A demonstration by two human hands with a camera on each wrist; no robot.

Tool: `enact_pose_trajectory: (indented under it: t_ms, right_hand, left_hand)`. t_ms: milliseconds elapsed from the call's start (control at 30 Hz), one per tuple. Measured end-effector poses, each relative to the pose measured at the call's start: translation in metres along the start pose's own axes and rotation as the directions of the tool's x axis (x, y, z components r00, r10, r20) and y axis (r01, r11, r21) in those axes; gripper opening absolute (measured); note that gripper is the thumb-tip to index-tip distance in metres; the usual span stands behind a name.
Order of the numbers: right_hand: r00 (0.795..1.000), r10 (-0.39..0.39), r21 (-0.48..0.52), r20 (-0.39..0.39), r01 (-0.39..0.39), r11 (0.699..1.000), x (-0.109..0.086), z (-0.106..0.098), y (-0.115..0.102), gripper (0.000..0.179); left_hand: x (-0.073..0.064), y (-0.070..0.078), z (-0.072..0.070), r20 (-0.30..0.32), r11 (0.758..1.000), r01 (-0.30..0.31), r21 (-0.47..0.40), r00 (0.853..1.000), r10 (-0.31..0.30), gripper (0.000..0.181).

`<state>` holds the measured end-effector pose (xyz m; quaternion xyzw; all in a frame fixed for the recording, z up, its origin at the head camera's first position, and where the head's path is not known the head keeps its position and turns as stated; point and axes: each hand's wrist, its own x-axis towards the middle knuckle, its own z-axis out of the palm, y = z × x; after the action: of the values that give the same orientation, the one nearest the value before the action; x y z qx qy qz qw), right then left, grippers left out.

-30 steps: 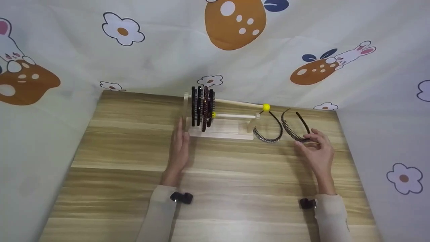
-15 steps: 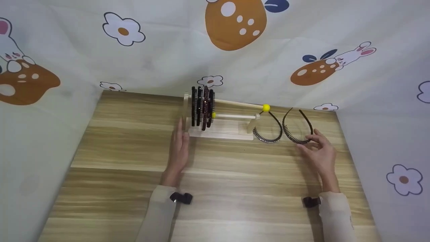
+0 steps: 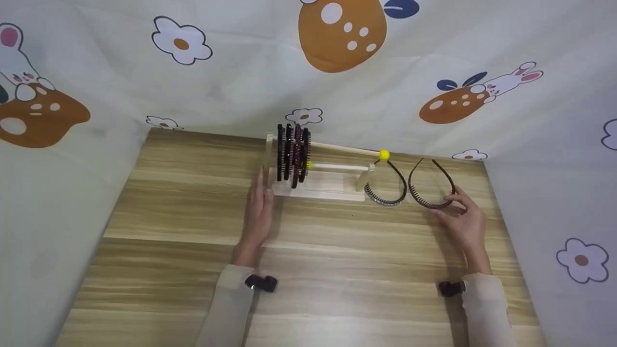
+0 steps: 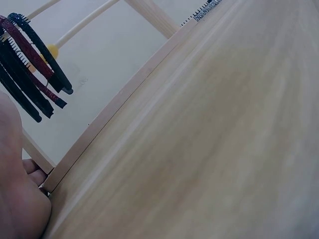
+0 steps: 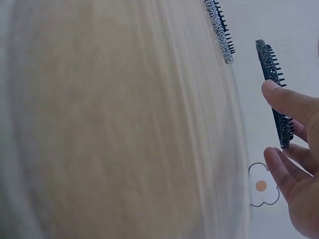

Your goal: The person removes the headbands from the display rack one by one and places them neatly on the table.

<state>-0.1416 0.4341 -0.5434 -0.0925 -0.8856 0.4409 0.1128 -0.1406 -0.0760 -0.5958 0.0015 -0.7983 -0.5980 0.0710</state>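
Observation:
My right hand (image 3: 467, 217) pinches a dark toothed headband (image 3: 426, 204) between thumb and fingers. In the right wrist view that headband (image 5: 284, 130) has a sparkly outer face and appears raised off the table. My left hand (image 3: 258, 217) rests with straight fingers against the left end of a pale wooden rack (image 3: 332, 183). Several dark and deep-red headbands (image 3: 295, 159) hang together at the left part of the rack's upper rod. Just past the rack's right end, a silvery sparkly headband (image 3: 385, 202) is on the table, apart from the held one.
The rack's upper rod ends in a yellow ball (image 3: 384, 154). A shorter lower rod (image 3: 340, 166) carries a yellow piece at its left. The wood-grain table (image 3: 356, 270) is bounded by a printed cloth wall (image 3: 241, 86) at the back and sides.
My right hand has shifted right and slightly toward me, and the pinched headband has turned so its curve shows wider. My left hand and the rack have stayed in place.

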Motion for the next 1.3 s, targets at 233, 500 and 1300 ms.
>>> enact_pose_trajectory:
  t_ms: [233, 500, 1300]
  right_hand:
    - [0.997, 0.071, -0.097, 0.037, -0.067, 0.993, 0.001, -0.003, 0.0, 0.05]
    - [0.991, 0.126, -0.067, 0.048, -0.122, 0.99, 0.006, -0.002, 0.004, 0.051]
    - [0.991, 0.085, -0.144, 0.102, -0.07, 0.987, 0.011, 0.002, 0.013, 0.037]
  left_hand:
    - [0.001, 0.0, 0.0, -0.006, 1.0, -0.021, -0.001, 1.0, 0.021, 0.081]
    - [0.0, 0.001, 0.0, 0.0, 1.0, -0.007, 0.005, 1.0, 0.007, 0.083]
    - [0.003, -0.002, 0.002, -0.03, 0.999, -0.052, -0.016, 0.998, 0.051, 0.088]
